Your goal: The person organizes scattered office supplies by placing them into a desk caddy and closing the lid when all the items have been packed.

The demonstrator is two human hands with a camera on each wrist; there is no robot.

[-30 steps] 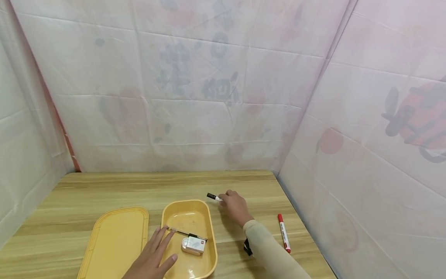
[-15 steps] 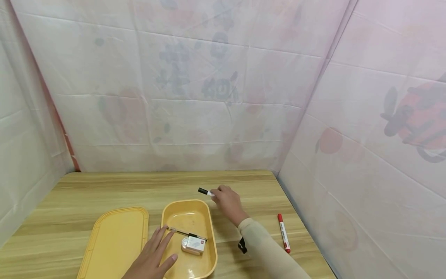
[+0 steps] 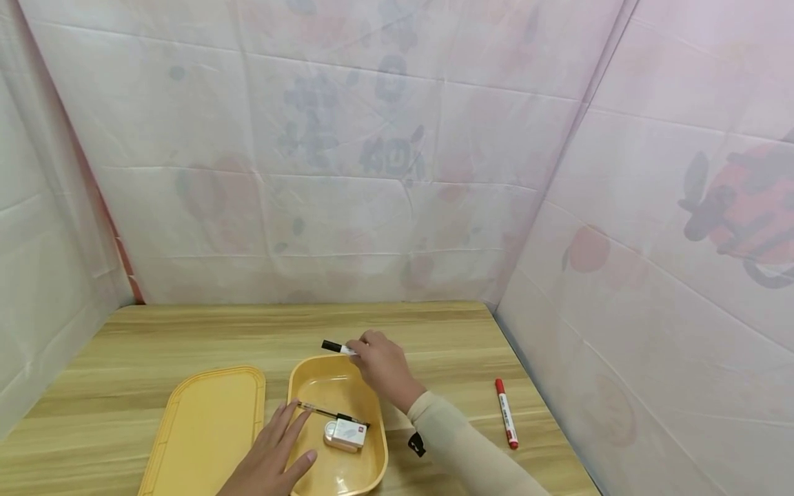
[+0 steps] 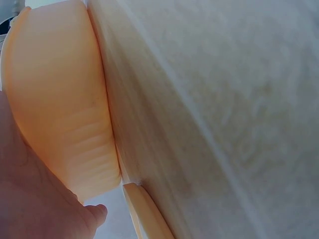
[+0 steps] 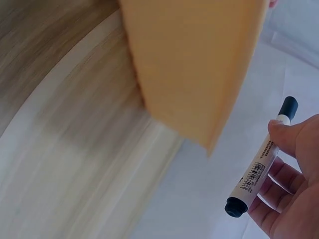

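My right hand (image 3: 384,366) pinches a black-capped marker (image 5: 260,162) between thumb and fingers, above the far right rim of a yellow plastic box (image 3: 380,441). The marker's black cap points left in the head view. My left hand (image 3: 271,448) rests over the box's left rim with its fingers spread and straight. Inside the box lie a black pen (image 3: 322,411) and a small white eraser-like block (image 3: 350,432), which overlaps a small rounded pale item (image 3: 331,432). The left wrist view shows the box's outer wall (image 4: 60,99) beside my left hand.
A yellow lid (image 3: 205,430) lies flat on the wooden table (image 3: 236,334), left of the box. A red-capped marker (image 3: 506,415) lies to the right of my right forearm. Printed cloth walls (image 3: 347,207) enclose the table at the back and sides.
My right hand has carried the black-capped marker leftward, from the table right of the box to over its far rim. My left hand has stayed in place.
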